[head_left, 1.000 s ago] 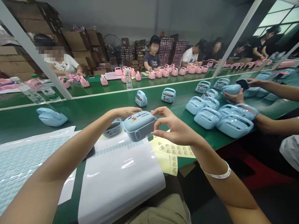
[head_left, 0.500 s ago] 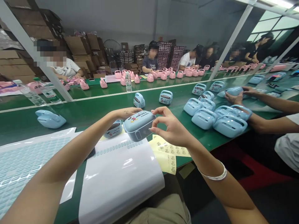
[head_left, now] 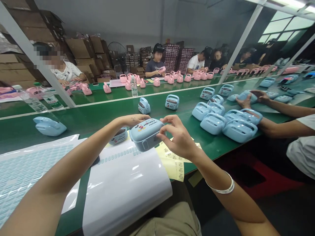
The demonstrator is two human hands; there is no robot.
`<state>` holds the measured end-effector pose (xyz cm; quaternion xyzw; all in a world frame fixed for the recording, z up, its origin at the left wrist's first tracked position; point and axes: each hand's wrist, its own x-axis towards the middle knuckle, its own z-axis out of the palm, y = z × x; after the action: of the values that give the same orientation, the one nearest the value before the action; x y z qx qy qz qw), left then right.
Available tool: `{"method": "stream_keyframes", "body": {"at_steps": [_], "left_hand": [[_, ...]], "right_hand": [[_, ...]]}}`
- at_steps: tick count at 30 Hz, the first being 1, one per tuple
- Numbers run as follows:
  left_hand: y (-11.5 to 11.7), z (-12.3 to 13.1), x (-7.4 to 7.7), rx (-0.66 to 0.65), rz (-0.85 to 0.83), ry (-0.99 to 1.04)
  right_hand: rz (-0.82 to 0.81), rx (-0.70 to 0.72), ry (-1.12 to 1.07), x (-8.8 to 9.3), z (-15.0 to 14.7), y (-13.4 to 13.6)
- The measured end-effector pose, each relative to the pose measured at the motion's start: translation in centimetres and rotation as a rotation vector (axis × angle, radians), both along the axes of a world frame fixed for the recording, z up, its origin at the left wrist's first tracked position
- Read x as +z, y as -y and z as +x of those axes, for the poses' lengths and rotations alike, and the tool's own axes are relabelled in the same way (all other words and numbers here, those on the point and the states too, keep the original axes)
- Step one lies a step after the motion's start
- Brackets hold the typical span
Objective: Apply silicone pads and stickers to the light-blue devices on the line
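Between my hands is a pale blue plastic case point(head_left: 146, 135) with a Mickey Mouse print on its top. My left hand point(head_left: 135, 120) grips its left side from behind, and my right hand point(head_left: 176, 137) pinches its right end with curled fingers. A second blue case point(head_left: 118, 136) lies on its side under my left hand, partly hidden. Below my hands lie a glossy white sheet point(head_left: 125, 186) with a row of small blue labels, a clear sheet of pale blue labels point(head_left: 27, 170), and a yellow printed label sheet point(head_left: 174, 160).
Several blue cases point(head_left: 213, 123) stand on the green bench at right, where a co-worker's hands point(head_left: 248, 100) hold another. Two more stand ahead, with one at left. Beyond a white rail, people work at a bench of pink cases point(head_left: 169, 78). Cardboard boxes point(head_left: 83, 52) are stacked behind.
The blue case has turned slightly in my hands, and my right fingers have moved further onto its right end. The whole view has shifted a little left, and the co-worker's hands have moved.
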<state>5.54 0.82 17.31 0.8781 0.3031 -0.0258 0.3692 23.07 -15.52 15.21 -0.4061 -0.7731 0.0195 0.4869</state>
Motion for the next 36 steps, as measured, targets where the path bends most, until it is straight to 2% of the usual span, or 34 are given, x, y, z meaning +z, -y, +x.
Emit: {"method": "stream_keyframes", "body": {"at_steps": [3, 5, 6, 7, 11, 13, 16, 22, 30, 36], "left_hand": [[-0.1, 0.0, 0.0, 0.002, 0.057, -0.048], [-0.2, 0.0, 0.5, 0.028, 0.188, -0.110], [-0.2, 0.1, 0.9, 0.047, 0.270, -0.149], [-0.3, 0.2, 1.3, 0.063, 0.353, -0.189], [-0.3, 1.5, 2.8, 0.086, 0.700, -0.350], [-0.5, 2.4, 2.8, 0.090, 0.838, -0.427], [-1.1, 3.8, 1.7, 0.068, 0.926, -0.500], [-3.1, 5.9, -1.0, 0.028, 0.967, -0.489], [-5.1, 7.6, -3.5, 0.086, 0.949, -0.467], [-5.4, 7.7, -4.6, 0.127, 0.926, -0.460]], "right_hand": [[-0.083, 0.112, -0.222, -0.4, 1.3, -0.5], [-0.183, 0.164, -0.363, -0.7, 3.0, -1.4], [-0.256, 0.154, -0.367, -1.0, 4.0, -2.0], [-0.355, 0.119, -0.295, -1.4, 5.0, -2.7], [-0.804, -0.025, 0.255, -4.3, 8.0, -5.1], [-0.911, -0.015, 0.365, -5.9, 8.7, -6.0], [-1.006, 0.034, 0.422, -7.8, 8.9, -6.7], [-1.093, 0.040, 0.488, -9.2, 8.7, -7.2], [-1.015, -0.058, 0.496, -9.7, 8.0, -6.0], [-1.073, 0.107, 0.421, -9.5, 8.8, -5.6]]}}
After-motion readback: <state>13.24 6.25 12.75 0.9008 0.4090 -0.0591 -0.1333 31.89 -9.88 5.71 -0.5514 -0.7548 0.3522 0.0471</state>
